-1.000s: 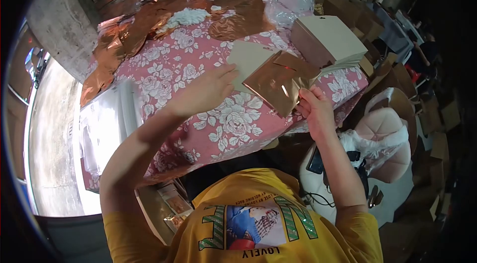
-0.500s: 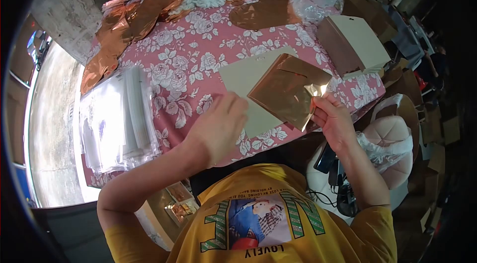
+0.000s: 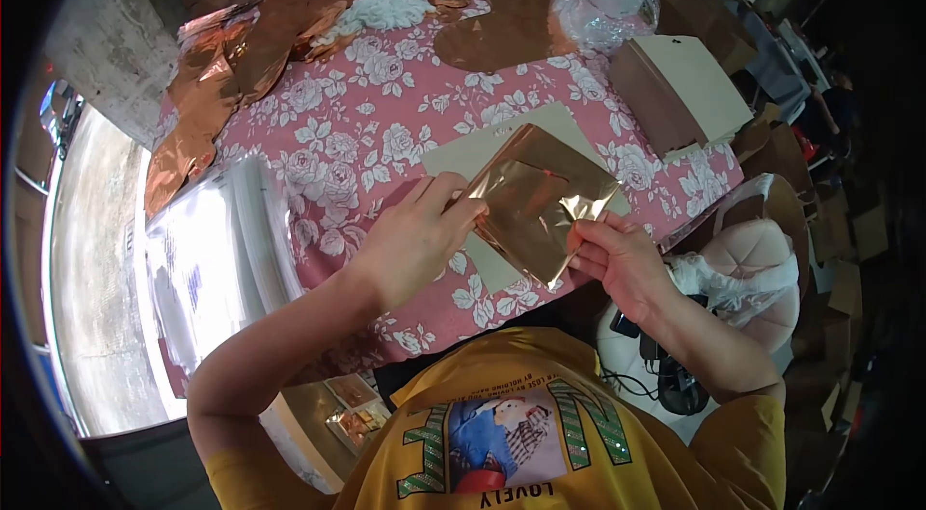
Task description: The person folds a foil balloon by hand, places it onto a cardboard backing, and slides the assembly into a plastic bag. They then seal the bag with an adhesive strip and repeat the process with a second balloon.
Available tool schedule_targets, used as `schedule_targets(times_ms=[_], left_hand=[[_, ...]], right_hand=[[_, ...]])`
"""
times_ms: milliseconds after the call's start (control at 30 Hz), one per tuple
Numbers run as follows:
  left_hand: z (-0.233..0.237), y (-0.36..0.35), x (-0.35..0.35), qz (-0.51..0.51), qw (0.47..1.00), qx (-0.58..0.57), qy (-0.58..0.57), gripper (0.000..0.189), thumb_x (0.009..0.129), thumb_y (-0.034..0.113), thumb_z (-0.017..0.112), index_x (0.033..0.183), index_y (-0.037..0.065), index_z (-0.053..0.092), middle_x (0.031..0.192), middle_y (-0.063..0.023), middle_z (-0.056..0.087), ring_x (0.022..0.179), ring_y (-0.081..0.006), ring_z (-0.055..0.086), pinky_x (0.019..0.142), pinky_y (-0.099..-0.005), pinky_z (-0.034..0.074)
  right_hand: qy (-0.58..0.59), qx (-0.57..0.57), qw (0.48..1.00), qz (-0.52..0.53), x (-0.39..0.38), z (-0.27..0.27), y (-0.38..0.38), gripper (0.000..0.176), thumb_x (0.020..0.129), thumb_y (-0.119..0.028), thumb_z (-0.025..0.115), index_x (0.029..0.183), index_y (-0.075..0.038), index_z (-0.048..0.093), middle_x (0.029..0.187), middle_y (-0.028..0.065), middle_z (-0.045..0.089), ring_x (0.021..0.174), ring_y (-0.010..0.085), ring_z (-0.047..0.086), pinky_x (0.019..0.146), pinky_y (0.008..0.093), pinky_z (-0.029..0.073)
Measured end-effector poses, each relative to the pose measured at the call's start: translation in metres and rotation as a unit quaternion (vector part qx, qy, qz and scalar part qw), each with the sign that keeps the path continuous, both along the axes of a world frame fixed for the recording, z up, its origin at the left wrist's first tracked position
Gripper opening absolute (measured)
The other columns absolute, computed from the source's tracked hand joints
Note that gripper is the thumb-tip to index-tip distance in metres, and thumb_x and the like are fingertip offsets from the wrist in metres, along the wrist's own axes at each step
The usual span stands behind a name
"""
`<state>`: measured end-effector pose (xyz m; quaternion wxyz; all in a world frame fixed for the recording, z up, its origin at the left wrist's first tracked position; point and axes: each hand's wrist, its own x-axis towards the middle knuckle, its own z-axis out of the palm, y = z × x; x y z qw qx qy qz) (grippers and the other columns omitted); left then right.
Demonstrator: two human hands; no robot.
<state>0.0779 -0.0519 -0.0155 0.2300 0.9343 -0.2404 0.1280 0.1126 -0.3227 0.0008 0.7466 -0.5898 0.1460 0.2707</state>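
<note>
A stack of shiny gold foil sheets (image 3: 545, 197) is held tilted above a cream card sheet (image 3: 569, 124) on the table. My right hand (image 3: 619, 257) pinches its lower right corner between thumb and fingers. At the left corner, my left hand (image 3: 417, 232) has its thumb and fingers closed on the edge of the stack; part of its grip is hidden. The card sticks out behind the foil and below it, over the pink flowered tablecloth (image 3: 357, 134).
Clear plastic sleeves (image 3: 222, 259) lie in a pile at the left. Cream cards (image 3: 694, 81) stand stacked at the right. Copper-coloured film (image 3: 497, 28), white scraps (image 3: 386, 11) and a clear plastic bag (image 3: 608, 4) lie toward the back. A cushioned stool (image 3: 743, 279) stands at the right.
My right hand has brought the foil stack left and toward me. My left hand, blurred and apart from the stack before, now touches its left corner.
</note>
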Motion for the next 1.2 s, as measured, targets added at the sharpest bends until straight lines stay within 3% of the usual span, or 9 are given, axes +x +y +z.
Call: schedule_targets(times_ms=[500,600,667,800,900,933,1000,1133,1200], left_hand=[[0.009,0.02,0.007,-0.028,0.999,0.023,0.037,0.028,0.091,0.013,0.061,0.118,0.004,0.063,0.12,-0.0109,0.054,0.103,-0.0285,0.061,0.087,-0.0387,0.054],[0.009,0.061,0.071,0.016,0.985,0.13,-0.112,0.022,0.094,0.01,0.053,0.112,0.008,0.064,0.112,-0.0153,0.06,0.101,-0.0336,0.062,0.081,-0.0446,0.054],[0.033,0.072,0.117,0.175,0.984,0.027,0.018,0.025,0.088,0.005,0.052,0.111,0.002,0.062,0.102,-0.0208,0.062,0.106,-0.038,0.06,0.09,-0.0462,0.051],[-0.003,0.124,0.23,0.258,0.951,0.026,-0.171,0.02,0.085,0.003,0.055,0.104,0.0,0.062,0.102,-0.0211,0.061,0.102,-0.0389,0.061,0.088,-0.0466,0.051],[0.003,0.113,0.297,0.198,0.955,-0.01,-0.219,0.021,0.084,0.005,0.057,0.103,0.002,0.066,0.108,-0.0183,0.063,0.107,-0.0372,0.059,0.09,-0.0469,0.05],[0.01,0.108,0.318,0.151,0.954,0.189,-0.178,0.022,0.084,0.01,0.058,0.104,0.006,0.068,0.111,-0.0144,0.064,0.112,-0.0333,0.057,0.095,-0.0451,0.047],[-0.007,0.084,0.342,0.191,0.949,0.106,-0.23,0.023,0.084,0.016,0.063,0.104,0.008,0.069,0.107,-0.0133,0.065,0.103,-0.0358,0.061,0.09,-0.044,0.049],[-0.013,0.057,0.361,0.225,0.964,0.121,-0.07,0.022,0.084,0.014,0.061,0.103,0.01,0.07,0.114,-0.0119,0.064,0.12,-0.0312,0.053,0.098,-0.046,0.043],[-0.016,0.06,0.358,0.222,0.964,0.105,-0.105,0.016,0.083,0.014,0.063,0.095,0.008,0.071,0.104,-0.0129,0.068,0.108,-0.0338,0.06,0.091,-0.0459,0.049]], right_hand=[[0.007,0.005,1.0,0.009,0.001,-0.002,-0.004,0.006,0.096,-0.01,0.064,0.101,-0.01,0.06,0.094,0.003,0.068,0.083,0.0125,0.068,0.074,0.0279,0.057],[0.011,0.001,1.0,0.005,0.0,0.001,-0.003,0.005,0.096,-0.011,0.064,0.099,-0.01,0.06,0.094,0.0029,0.069,0.081,0.0117,0.067,0.073,0.028,0.057],[0.015,0.003,1.0,-0.001,-0.001,-0.002,-0.004,0.007,0.096,-0.011,0.063,0.103,-0.01,0.062,0.089,0.0026,0.068,0.077,0.0105,0.066,0.071,0.0267,0.056],[0.027,0.021,0.999,-0.028,-0.002,-0.001,-0.001,0.007,0.096,-0.008,0.062,0.103,-0.008,0.062,0.084,0.0049,0.066,0.071,0.0119,0.063,0.066,0.0274,0.054],[0.035,0.031,0.998,-0.042,-0.003,-0.002,0.0,0.004,0.095,-0.006,0.062,0.099,-0.008,0.061,0.084,0.0062,0.066,0.069,0.0129,0.061,0.065,0.0279,0.054],[0.034,0.028,0.998,-0.036,-0.004,-0.002,-0.001,0.004,0.095,-0.007,0.063,0.097,-0.008,0.06,0.084,0.0065,0.066,0.07,0.0132,0.062,0.064,0.0282,0.054],[0.038,0.023,0.999,-0.024,-0.004,-0.003,-0.004,0.008,0.095,-0.011,0.067,0.1,-0.009,0.061,0.088,-0.0011,0.063,0.072,0.0077,0.059,0.07,0.0278,0.059],[0.056,0.026,0.998,-0.033,-0.005,-0.004,-0.004,0.009,0.095,-0.011,0.067,0.098,-0.009,0.06,0.089,-0.0007,0.063,0.073,0.008,0.06,0.071,0.0279,0.059],[0.049,0.044,0.997,-0.04,-0.007,-0.008,-0.005,0.008,0.095,-0.01,0.067,0.098,-0.009,0.059,0.089,0.0002,0.063,0.073,0.0085,0.06,0.072,0.0278,0.058]])
